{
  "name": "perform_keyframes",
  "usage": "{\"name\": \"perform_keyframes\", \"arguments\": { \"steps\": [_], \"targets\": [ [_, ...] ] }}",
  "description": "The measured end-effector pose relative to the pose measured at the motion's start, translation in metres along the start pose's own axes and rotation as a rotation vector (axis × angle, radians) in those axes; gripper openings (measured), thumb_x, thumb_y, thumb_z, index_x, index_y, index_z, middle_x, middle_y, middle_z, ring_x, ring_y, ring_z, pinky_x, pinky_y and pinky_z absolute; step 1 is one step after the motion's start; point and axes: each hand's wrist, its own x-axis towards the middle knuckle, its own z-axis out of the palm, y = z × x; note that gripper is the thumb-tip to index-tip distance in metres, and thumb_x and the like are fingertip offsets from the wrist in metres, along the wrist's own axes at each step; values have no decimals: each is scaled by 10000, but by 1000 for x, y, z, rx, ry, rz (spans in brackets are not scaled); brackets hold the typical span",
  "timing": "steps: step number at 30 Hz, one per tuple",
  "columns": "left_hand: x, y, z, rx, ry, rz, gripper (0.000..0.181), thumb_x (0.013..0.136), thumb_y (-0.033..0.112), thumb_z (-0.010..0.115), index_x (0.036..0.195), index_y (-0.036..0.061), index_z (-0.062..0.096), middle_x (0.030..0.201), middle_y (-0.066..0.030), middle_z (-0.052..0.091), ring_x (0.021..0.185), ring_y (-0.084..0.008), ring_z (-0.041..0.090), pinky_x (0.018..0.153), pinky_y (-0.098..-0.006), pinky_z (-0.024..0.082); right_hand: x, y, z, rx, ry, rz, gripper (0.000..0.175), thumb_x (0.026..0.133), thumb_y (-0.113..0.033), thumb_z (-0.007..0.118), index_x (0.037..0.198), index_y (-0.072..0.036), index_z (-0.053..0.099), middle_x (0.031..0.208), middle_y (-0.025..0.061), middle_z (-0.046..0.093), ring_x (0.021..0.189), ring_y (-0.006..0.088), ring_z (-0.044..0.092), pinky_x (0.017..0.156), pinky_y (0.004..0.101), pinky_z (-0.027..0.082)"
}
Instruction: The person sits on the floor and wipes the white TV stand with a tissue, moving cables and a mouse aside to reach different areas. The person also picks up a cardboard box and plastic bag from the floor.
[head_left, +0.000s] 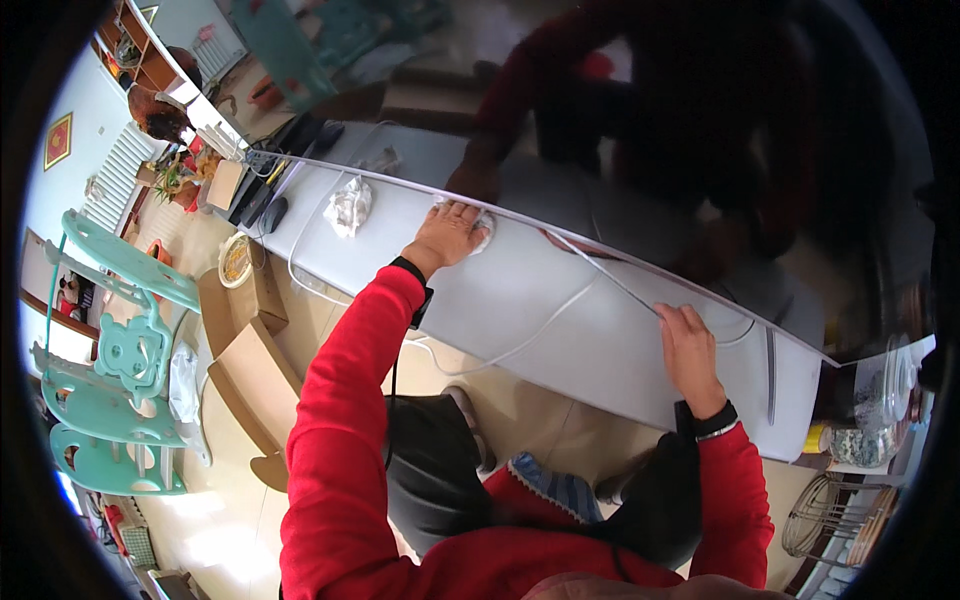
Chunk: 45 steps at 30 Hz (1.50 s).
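Observation:
A large dark television (637, 150) stands along the back of a white cabinet top (525, 300), its glossy screen mirroring my arms. My left hand (448, 234) lies fingers forward by the screen's lower edge, pressing a crumpled white tissue (486, 232) mostly hidden under it. Another wad of white tissue (349, 206) rests to its left. Over the right part of the top, my right hand (688, 356) pinches the end of a thin grey length (611, 277), which slants up to the screen's edge; whether it is rod or cable is unclear.
White cable (517, 352) loops over the front edge. A black mouse (274, 215) sits at the left end, glass jars (870, 442) at the right. Below left are an open cardboard box (259, 375) and a teal plastic rack (112, 352). A wire rack (832, 517) stands lower right.

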Motion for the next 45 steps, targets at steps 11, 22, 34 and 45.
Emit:
{"name": "perform_keyframes", "arguments": {
  "steps": [11, 22, 34, 45],
  "targets": [
    [-141, 57, -5, -6, -65, 341, 671, 1023, 468, 468, 1579, 125, 313, 1653, -101, 282, 1534, -290, 246, 1219, -495, 241, -10, 8, 11, -77, -6, -11, 245, 917, -47, 606, 1151, -78, 670, 967, 113, 624, 911, 326, 657, 735, 431, 575],
    [-92, 60, -5, -2, -63, 128, 675, 1012, 489, 479, 1562, 122, 341, 1659, -98, 274, 1527, -333, 251, 1221, -523, 245, -10, 16, 21, -67, 11, 17, 236, 920, -45, 593, 1142, -76, 668, 986, 122, 631, 962, 335, 655, 773, 439, 569],
    [-166, 76, -3, 5, -126, 279, 671, 1030, 463, 461, 1592, 143, 284, 1669, -85, 244, 1535, -294, 234, 1233, -474, 232, -12, 14, 24, -87, -2, 28, 226, 922, -89, 606, 1130, -97, 694, 1001, 117, 633, 992, 335, 639, 810, 437, 555],
    [-165, -82, 14, -68, 36, -184, 692, 1002, 475, 506, 1563, 109, 330, 1646, -114, 289, 1506, -358, 280, 1201, -515, 283, -13, 18, 31, -101, 7, -2, 168, 885, -75, 654, 1039, -74, 722, 967, 118, 586, 971, 331, 592, 846, 446, 516]
  ]
}}
